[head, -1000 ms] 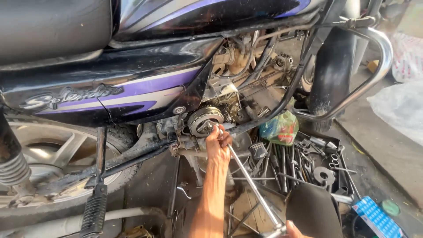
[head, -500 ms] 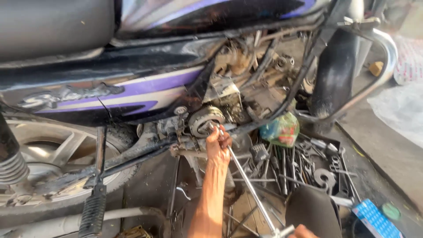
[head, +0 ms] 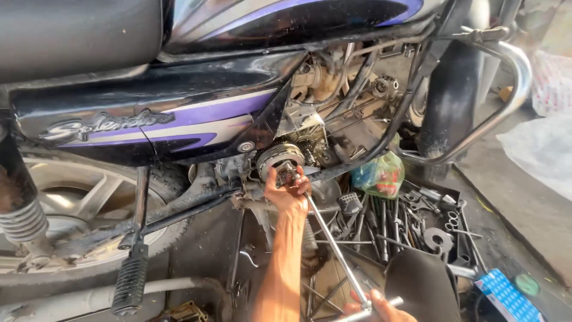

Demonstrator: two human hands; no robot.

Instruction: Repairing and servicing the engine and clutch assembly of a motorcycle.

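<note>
Left hand (head: pixel 287 194) still grips the wrench (head: pixel 333 247) tip at the clutch (head: pixel 280 160); right hand (head: pixel 381 307), holding its handle, has risen into view.

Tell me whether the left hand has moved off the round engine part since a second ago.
No. The left hand stays at the round engine part, steadying the long T-handle wrench there.

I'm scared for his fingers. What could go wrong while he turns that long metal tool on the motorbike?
The left hand steadies the socket end of the long T-handle wrench right against the round clutch part; if the tool slips off, those fingers could get knocked or pinched. The right hand turns the handle low down, close to the tray of loose tools, so a sudden slip might bang knuckles on them.
</note>
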